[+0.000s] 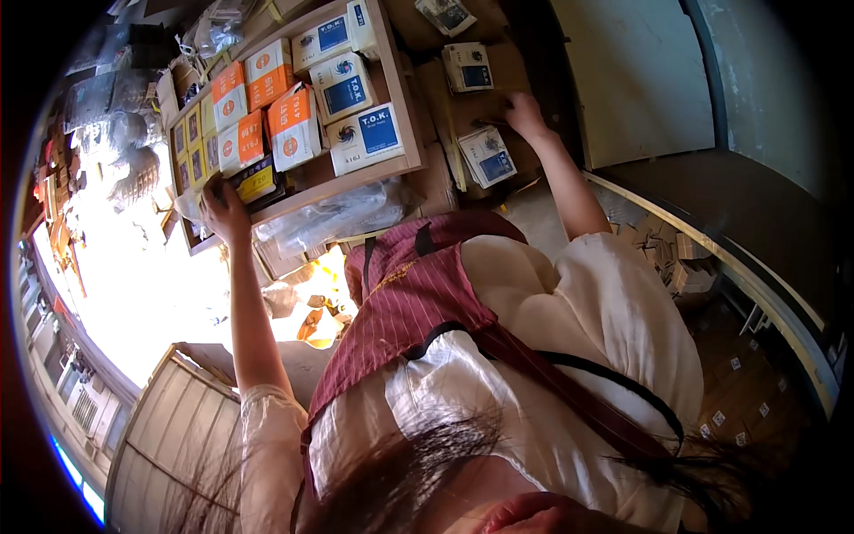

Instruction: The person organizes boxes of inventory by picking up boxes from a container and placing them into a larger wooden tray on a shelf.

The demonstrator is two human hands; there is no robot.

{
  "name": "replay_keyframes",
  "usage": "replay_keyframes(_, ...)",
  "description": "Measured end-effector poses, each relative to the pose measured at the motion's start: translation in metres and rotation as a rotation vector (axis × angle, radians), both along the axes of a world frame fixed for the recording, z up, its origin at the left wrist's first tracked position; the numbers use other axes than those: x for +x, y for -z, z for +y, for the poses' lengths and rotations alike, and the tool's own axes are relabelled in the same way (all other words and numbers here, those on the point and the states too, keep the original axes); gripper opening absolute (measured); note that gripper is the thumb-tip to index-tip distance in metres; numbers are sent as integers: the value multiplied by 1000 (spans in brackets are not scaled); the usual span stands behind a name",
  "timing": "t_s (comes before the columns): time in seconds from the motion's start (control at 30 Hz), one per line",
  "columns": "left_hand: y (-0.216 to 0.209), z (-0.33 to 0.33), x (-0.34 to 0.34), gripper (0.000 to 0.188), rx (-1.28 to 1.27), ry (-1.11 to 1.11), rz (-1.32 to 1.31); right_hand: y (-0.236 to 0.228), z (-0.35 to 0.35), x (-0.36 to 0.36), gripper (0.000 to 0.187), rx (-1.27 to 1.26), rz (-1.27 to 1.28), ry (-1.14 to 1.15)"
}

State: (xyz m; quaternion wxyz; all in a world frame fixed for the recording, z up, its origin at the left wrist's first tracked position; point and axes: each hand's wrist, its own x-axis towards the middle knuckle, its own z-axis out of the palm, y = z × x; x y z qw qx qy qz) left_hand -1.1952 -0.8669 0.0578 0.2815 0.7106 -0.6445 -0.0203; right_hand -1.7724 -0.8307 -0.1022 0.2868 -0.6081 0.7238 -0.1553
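Observation:
My left hand [225,214] is at the near left corner of a wooden tray [411,133], its fingers curled beside yellow boxes [197,142] and a black-and-yellow box [258,182]. What those fingers grip is hidden. The tray also holds orange-and-white boxes [292,129] and white-and-blue boxes [365,140]. On the right, my right hand [525,116] reaches over an open brown carton [498,76], fingers bent and partly hidden. Close to it lie one white-and-blue box [487,156] and another white-and-blue box [468,67].
Clear plastic bags [338,212] bulge below the tray. A dark tabletop [738,200] with a pale edge runs along the right. Small cartons [689,267] sit beneath it. A slatted panel [173,445] stands at the lower left, near glaring light.

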Motion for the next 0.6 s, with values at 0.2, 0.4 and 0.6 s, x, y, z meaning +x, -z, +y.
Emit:
replay_keyframes(0.2, -7, 4, -8, 20, 0, -1, 18, -5, -25, 9, 27, 88, -94, -201)
replay_keyframes(0.4, -11, 5, -11, 21, 114, -41, 79, -41, -40, 24, 28, 25, 53, -233)
replay_keyframes(0.6, -14, 4, -9, 23, 226, -56, 58, -39, -127, 58, 25, -288, -66, -145)
